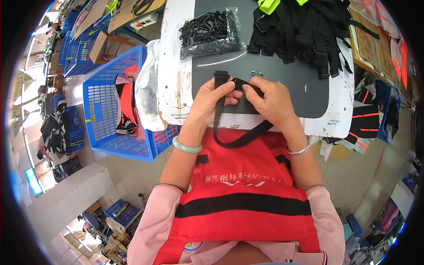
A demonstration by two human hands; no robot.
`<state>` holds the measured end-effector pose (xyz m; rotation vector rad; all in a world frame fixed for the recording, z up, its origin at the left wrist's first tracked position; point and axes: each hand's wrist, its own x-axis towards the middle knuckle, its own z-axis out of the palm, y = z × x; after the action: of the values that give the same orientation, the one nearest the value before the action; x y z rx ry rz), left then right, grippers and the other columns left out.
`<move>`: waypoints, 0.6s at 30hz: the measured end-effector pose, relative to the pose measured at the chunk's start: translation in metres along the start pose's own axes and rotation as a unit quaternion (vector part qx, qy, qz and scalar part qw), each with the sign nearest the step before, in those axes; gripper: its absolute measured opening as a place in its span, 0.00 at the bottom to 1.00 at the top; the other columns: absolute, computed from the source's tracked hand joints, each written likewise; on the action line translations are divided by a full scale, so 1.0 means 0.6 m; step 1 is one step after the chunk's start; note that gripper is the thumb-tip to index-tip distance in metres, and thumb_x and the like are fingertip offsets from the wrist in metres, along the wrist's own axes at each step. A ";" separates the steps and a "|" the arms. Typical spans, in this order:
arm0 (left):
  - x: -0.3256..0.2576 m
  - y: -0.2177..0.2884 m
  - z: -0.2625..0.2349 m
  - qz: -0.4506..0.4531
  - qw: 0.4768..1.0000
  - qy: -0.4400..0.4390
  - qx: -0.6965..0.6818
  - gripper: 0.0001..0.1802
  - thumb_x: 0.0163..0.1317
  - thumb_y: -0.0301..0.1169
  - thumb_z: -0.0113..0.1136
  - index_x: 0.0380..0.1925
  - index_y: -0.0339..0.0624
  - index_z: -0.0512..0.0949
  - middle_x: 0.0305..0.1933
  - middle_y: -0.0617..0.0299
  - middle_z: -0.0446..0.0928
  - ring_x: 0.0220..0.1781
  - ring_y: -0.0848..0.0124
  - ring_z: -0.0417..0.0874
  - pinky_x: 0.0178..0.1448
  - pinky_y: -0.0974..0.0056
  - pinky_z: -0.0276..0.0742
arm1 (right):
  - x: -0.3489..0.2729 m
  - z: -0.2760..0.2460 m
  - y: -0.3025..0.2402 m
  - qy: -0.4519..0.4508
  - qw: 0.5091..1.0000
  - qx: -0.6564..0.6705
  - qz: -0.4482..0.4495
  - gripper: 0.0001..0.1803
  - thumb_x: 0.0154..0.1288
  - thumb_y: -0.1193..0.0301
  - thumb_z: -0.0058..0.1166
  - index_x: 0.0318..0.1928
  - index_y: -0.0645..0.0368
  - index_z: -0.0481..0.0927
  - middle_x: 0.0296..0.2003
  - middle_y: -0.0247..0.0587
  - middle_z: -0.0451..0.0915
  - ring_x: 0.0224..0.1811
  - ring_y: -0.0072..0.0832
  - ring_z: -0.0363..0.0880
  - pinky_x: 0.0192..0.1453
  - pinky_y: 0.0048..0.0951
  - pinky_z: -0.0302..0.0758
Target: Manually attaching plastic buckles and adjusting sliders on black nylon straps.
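Both my hands work on one black webbing strap, which hangs in a loop over the table's front edge. My left hand pinches the strap, and a black plastic buckle sticks up just beyond its fingers. Thumb and fingers of my right hand are closed on another part of the same strap, close to the left hand. Part of the strap is hidden behind my fingers. Just beyond the right hand lies a small, shiny piece on the dark mat.
A clear bag of black plastic buckles lies at the far left of the white table. Black straps with buckles are heaped at the far right. A blue crate holding orange and black fabric stands left of the table.
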<state>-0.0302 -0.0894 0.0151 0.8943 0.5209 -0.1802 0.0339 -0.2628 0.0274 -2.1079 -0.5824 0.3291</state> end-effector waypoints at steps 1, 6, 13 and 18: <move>-0.001 0.000 -0.002 -0.008 1.000 -0.011 -0.010 0.11 0.60 0.27 0.61 0.41 0.35 0.74 0.37 0.57 0.78 0.36 0.68 0.83 0.36 0.70 0.80 | 0.000 0.000 -0.001 0.000 1.000 0.000 0.000 0.10 0.58 0.65 0.54 0.27 0.60 0.76 0.17 0.46 0.72 0.18 0.41 0.71 0.23 0.35 0.66; -0.002 0.002 -0.002 -0.009 1.000 -0.006 0.017 0.11 0.59 0.26 0.61 0.41 0.35 0.74 0.37 0.57 0.78 0.36 0.68 0.83 0.35 0.70 0.80 | -0.003 -0.001 -0.005 0.001 1.000 -0.022 -0.020 0.11 0.57 0.64 0.53 0.25 0.59 0.74 0.19 0.43 0.76 0.22 0.43 0.75 0.25 0.39 0.69; -0.007 -0.012 0.004 0.047 0.998 0.007 0.042 0.13 0.56 0.24 0.64 0.40 0.37 0.74 0.33 0.61 0.77 0.32 0.71 0.82 0.31 0.72 0.77 | -0.016 0.008 -0.018 0.051 0.996 -0.040 -0.063 0.11 0.57 0.66 0.53 0.24 0.59 0.73 0.18 0.42 0.75 0.20 0.42 0.74 0.24 0.39 0.68; -0.010 -0.010 0.008 0.042 0.997 0.003 0.061 0.14 0.55 0.24 0.65 0.41 0.38 0.74 0.32 0.63 0.76 0.27 0.76 0.77 0.28 0.74 0.71 | -0.022 0.008 -0.022 0.008 0.999 -0.017 -0.038 0.10 0.58 0.66 0.49 0.25 0.59 0.73 0.19 0.44 0.76 0.21 0.44 0.74 0.25 0.41 0.69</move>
<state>-0.0360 -0.0971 0.0164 1.0346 0.4813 -0.1341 0.0166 -0.2600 0.0356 -2.1124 -0.6610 0.2603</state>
